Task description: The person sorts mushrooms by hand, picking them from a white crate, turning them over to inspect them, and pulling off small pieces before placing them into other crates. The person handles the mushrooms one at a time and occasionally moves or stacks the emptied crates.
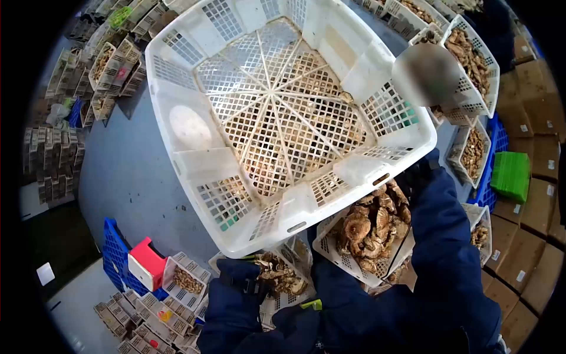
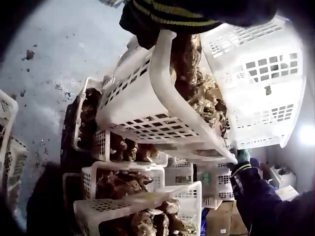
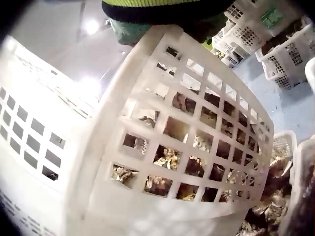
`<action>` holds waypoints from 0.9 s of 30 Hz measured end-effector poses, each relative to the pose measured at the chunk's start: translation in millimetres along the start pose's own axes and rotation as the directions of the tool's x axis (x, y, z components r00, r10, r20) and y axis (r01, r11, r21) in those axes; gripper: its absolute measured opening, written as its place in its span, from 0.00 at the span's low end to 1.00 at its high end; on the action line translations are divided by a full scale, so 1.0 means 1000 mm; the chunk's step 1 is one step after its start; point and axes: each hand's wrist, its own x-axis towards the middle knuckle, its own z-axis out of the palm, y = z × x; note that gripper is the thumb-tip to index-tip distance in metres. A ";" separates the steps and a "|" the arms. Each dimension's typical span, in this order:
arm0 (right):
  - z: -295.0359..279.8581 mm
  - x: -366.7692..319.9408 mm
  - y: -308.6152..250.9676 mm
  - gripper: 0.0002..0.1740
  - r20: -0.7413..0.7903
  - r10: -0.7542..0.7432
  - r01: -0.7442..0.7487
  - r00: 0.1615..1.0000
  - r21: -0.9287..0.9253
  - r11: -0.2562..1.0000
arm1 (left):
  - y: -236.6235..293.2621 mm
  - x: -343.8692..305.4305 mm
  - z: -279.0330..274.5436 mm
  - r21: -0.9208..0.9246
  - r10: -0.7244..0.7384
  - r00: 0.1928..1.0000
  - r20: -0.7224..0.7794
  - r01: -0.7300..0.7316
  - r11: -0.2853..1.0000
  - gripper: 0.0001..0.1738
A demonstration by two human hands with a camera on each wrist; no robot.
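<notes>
A large white basket (image 1: pixel 188 127) with nothing loose filling it is tilted toward the head camera; brown pieces show through its floor mesh. Below it, in the left wrist view, a white basket (image 2: pixel 142 110) holds brown mushrooms (image 2: pixel 209 98). My left hand (image 1: pixel 236 274) (image 2: pixel 167 19) grips one end of that lower basket's rim. At the rim's far end is my gloved right hand (image 2: pixel 243 160); in the right wrist view my right hand (image 3: pixel 133 32) grips a corner above the lattice (image 3: pixel 197 137). The fingers are partly hidden.
Baskets of mushrooms (image 1: pixel 374 227) stand close to my legs, with others (image 1: pixel 471 59) at upper right. A red stool (image 1: pixel 147 262) and blue pallet (image 1: pixel 115 253) are lower left. A green crate (image 1: pixel 510 176) and cardboard boxes (image 1: pixel 539 156) line the right side.
</notes>
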 end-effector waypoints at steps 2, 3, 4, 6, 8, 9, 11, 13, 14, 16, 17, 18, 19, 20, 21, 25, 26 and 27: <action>0.005 0.013 0.012 0.37 -0.036 -0.018 0.018 0.999 -0.020 1.000 | 0.001 0.009 0.001 -0.012 0.002 0.999 0.035 -0.001 1.000 0.34; 0.010 0.021 0.018 0.37 -0.060 -0.033 0.031 0.998 -0.039 0.999 | 0.000 0.014 0.002 -0.022 0.008 0.998 0.059 -0.007 1.000 0.34; 0.015 0.034 0.026 0.38 -0.085 -0.046 0.040 0.995 -0.069 0.997 | 0.000 0.019 0.005 -0.035 0.007 0.996 0.085 -0.004 0.999 0.34; 0.025 0.063 0.039 0.38 -0.134 -0.070 0.046 0.989 -0.175 0.983 | -0.002 0.022 0.006 -0.083 0.013 0.991 0.134 -0.002 0.997 0.34; 0.036 0.084 0.040 0.38 -0.144 -0.061 0.018 0.988 -0.286 0.958 | 0.003 0.017 0.006 -0.128 0.023 0.992 0.124 -0.007 0.992 0.34; 0.037 0.083 0.046 0.38 -0.125 -0.048 0.010 0.991 -0.288 0.957 | 0.007 0.012 0.006 -0.139 0.034 0.994 0.103 -0.020 0.990 0.34; 0.033 0.094 0.073 0.35 -0.038 -0.008 0.003 0.999 -0.122 0.993 | 0.023 0.024 0.021 -0.119 0.047 0.999 -0.023 -0.049 0.992 0.40; 0.021 0.074 0.067 0.34 0.005 -0.161 0.158 0.987 -0.225 0.961 | 0.058 0.018 0.015 -0.068 0.158 0.987 -0.009 -0.158 0.985 0.46; 0.011 0.061 0.047 0.35 0.088 -0.304 0.311 0.948 -0.443 0.841 | 0.074 0.015 0.016 -0.176 0.182 0.983 -0.002 -0.179 0.968 0.42; 0.034 -0.009 -0.043 0.37 0.055 -0.125 0.090 0.991 0.424 0.901 | 0.108 -0.004 0.032 -0.260 0.327 0.934 0.146 -0.282 0.923 0.40; 0.031 -0.019 -0.064 0.38 0.233 -0.225 0.061 0.946 0.555 0.829 | 0.098 -0.003 0.034 -0.002 0.405 0.900 0.159 -0.410 0.912 0.37; 0.029 -0.007 -0.064 0.37 0.247 -0.296 0.208 0.923 0.325 0.922 | 0.107 -0.003 0.058 0.014 0.297 0.939 0.173 -0.304 0.953 0.34; 0.029 0.006 -0.060 0.37 0.286 -0.356 0.352 0.890 0.069 0.934 | 0.115 -0.002 0.082 0.033 0.185 0.965 0.184 -0.194 0.980 0.32; 0.033 0.022 -0.052 0.35 0.263 -0.232 0.254 0.937 -0.054 0.966 | 0.107 0.008 0.095 -0.002 0.279 0.920 0.276 -0.290 0.957 0.31; 0.037 0.037 -0.043 0.33 0.235 -0.103 0.146 0.967 -0.173 0.974 | 0.115 0.004 0.113 -0.063 0.253 0.929 0.268 -0.245 0.967 0.32; 0.012 0.048 -0.077 0.20 0.087 -0.111 0.125 0.990 -0.171 0.977 | 0.146 0.002 0.128 -0.183 0.168 0.927 0.336 -0.111 0.977 0.35; 0.007 0.036 -0.080 0.22 0.149 -0.263 0.290 0.953 -0.210 0.934 | 0.140 -0.006 0.120 -0.209 0.190 0.916 0.354 -0.120 0.971 0.38; 0.012 0.016 -0.088 0.23 0.124 -0.254 0.271 0.959 -0.146 0.952 | 0.134 -0.020 0.109 -0.216 0.165 0.928 0.334 -0.095 0.972 0.40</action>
